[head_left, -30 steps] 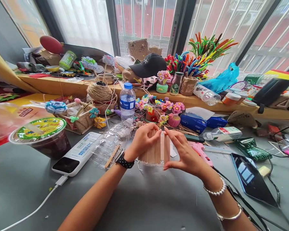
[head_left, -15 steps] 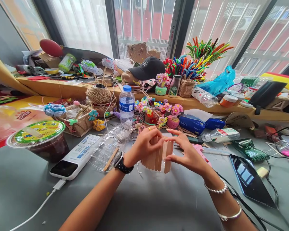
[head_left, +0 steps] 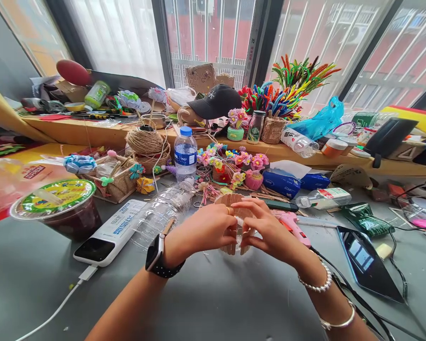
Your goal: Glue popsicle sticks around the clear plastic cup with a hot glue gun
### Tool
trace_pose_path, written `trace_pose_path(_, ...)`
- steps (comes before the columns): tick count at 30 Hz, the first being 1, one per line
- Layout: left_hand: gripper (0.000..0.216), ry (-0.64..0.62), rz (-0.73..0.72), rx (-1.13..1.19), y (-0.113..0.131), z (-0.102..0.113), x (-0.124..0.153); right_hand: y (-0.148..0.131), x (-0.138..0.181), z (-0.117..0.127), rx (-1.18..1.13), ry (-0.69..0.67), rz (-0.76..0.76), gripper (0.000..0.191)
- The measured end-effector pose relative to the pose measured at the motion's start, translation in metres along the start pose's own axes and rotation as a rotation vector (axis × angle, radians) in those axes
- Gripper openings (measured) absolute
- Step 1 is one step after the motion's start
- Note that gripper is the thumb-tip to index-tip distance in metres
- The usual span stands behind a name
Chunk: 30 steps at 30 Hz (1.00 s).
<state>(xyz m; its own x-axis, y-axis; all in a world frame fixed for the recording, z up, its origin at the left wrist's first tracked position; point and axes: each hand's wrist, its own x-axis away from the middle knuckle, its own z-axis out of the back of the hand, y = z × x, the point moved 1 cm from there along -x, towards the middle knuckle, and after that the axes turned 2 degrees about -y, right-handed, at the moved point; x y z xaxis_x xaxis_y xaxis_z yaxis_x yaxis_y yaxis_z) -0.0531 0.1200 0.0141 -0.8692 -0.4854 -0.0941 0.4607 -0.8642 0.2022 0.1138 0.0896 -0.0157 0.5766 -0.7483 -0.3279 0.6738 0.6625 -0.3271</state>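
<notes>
Between both hands is a round cup of wooden craft sticks (head_left: pixel 227 201) set upright side by side around clear plastic. A gap between sticks faces me and lets the plastic show. My left hand (head_left: pixel 202 229), with a ring and a watch at the wrist, is closed on the cup's left side. My right hand (head_left: pixel 266 225) grips its right side, thumb low on a stick and fingers over the rim. Both hands hide much of the cup. Just right of it lies a pink glue gun (head_left: pixel 291 226).
Left of my hands are a clear plastic bottle (head_left: pixel 159 213), a white power bank (head_left: pixel 108 234) and a lidded drink cup (head_left: pixel 57 208). A phone (head_left: pixel 369 263) and cables lie at right. Behind stand a water bottle (head_left: pixel 185 154), crocheted flowers (head_left: pixel 253 166) and a tissue pack (head_left: pixel 282 182).
The stick cup has tipped so that its far rim now shows. My left hand has come down and round its left side, and my right fingers have closed in from the right.
</notes>
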Motion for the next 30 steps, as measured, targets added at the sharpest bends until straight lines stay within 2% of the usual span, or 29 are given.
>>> trace_pose_path(4,0.01,-0.068,0.063,-0.093,0.011,-0.003,0.002,0.002,0.001,0.001,0.031,-0.005,0.03,0.01)
trace_pose_path(6,0.012,-0.061,0.093,-0.159,0.019,-0.002,0.004,0.006,0.004,0.008,0.028,-0.001,-0.001,0.02)
trace_pose_path(8,0.012,-0.056,0.106,-0.214,0.026,0.0,0.007,0.013,0.008,0.017,0.014,0.056,-0.079,0.034)
trace_pose_path(12,0.01,-0.03,0.162,-0.281,0.032,0.01,0.017,0.032,0.016,0.031,0.023,0.255,-0.31,0.02)
trace_pose_path(14,0.01,0.004,0.194,-0.319,0.032,0.017,0.023,0.039,0.018,0.031,0.071,0.29,-0.413,0.024)
trace_pose_path(16,0.01,0.045,0.225,-0.355,0.029,0.024,0.028,0.043,0.017,0.024,0.148,0.265,-0.487,0.029)
trace_pose_path(18,0.01,0.085,0.256,-0.385,0.026,0.03,0.035,0.043,0.013,0.012,0.227,0.183,-0.527,0.029)
trace_pose_path(21,0.013,0.18,0.284,-0.428,0.022,0.036,0.046,0.039,0.007,-0.013,0.284,0.054,-0.515,0.015)
trace_pose_path(24,0.016,0.253,0.295,-0.442,0.02,0.039,0.054,0.034,0.003,-0.033,0.321,0.002,-0.52,0.015)
trace_pose_path(30,0.018,0.247,0.282,-0.388,0.022,0.042,0.057,0.03,0.001,-0.049,0.368,-0.053,-0.545,0.021)
